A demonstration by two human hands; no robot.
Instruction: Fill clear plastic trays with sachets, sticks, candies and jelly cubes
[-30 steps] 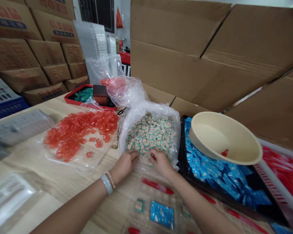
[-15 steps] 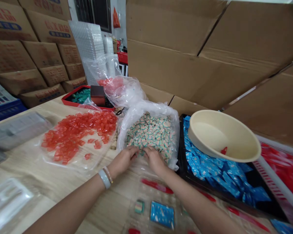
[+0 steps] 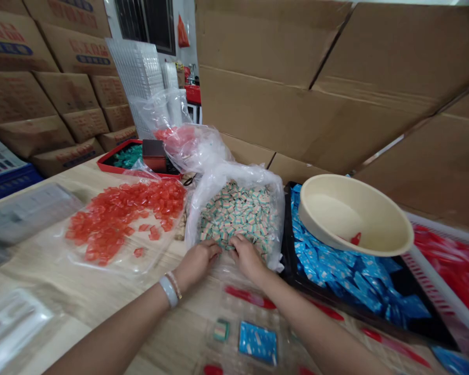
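Small flat pieces striped in green, cream and pink fill a box lined with a clear plastic bag. Both hands are at the near edge of this pile. My left hand has its fingers pressed together at the near left. To its right, my right hand has its fingers curled down among the pieces, a small gap from the left. Whatever lies between the fingertips is too small to make out. Below the hands, a clear tray holds a striped piece, a blue packet and a red item.
Translucent red pieces lie on plastic sheeting at left. To the right, a cream basin rests over blue packets in a black tray. A red tray stands at the back left. Cardboard boxes wall off the back.
My hands have drawn slightly apart at the near edge of the striped pieces. The view has shifted a little; other things lie as before.
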